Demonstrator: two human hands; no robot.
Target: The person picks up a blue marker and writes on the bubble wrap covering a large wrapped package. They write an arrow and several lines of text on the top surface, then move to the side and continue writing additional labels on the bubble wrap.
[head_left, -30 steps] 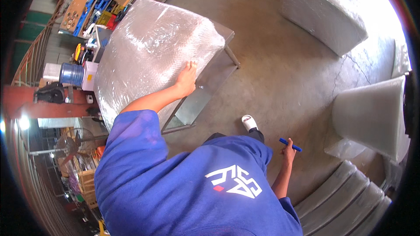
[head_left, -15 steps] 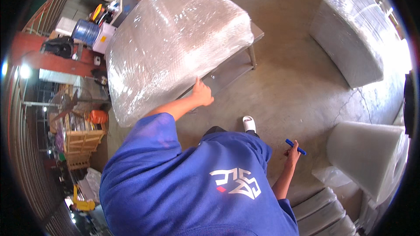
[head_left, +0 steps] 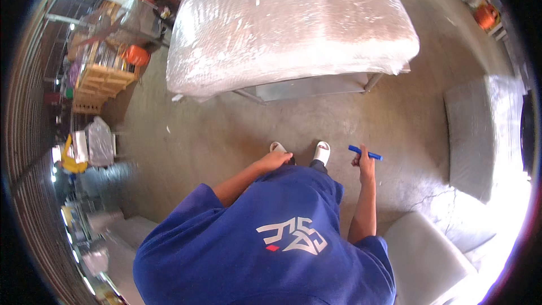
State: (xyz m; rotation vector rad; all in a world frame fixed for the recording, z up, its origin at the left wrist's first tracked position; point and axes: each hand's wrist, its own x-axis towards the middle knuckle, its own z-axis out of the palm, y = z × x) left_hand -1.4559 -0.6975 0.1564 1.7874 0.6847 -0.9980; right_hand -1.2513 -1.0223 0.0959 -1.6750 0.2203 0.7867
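A blue marker pen (head_left: 354,149) lies across the fingers of my right hand (head_left: 366,165), which is closed on it out to the right of my body. My left hand (head_left: 275,160) hangs low in front of my waist, close to my left foot. Its fingers point inward and are partly hidden, so whether they are curled is unclear. Ahead of both hands and apart from them is a large bulky item wrapped in bubble wrap and clear film (head_left: 293,28). It rests on a metal table (head_left: 316,86).
A wrapped block (head_left: 471,135) stands on the floor at the right. Nearer, a pale roll of wrapping (head_left: 423,260) sits by my right elbow. Far left are a wooden crate (head_left: 104,85) and an orange object (head_left: 135,55). A similar orange thing (head_left: 485,17) shows at the far right.
My left hand has left the edge of the wrapped item and dropped toward my waist. The view has turned left, and the wrapped item is now straight ahead. The marker stays in my right hand.
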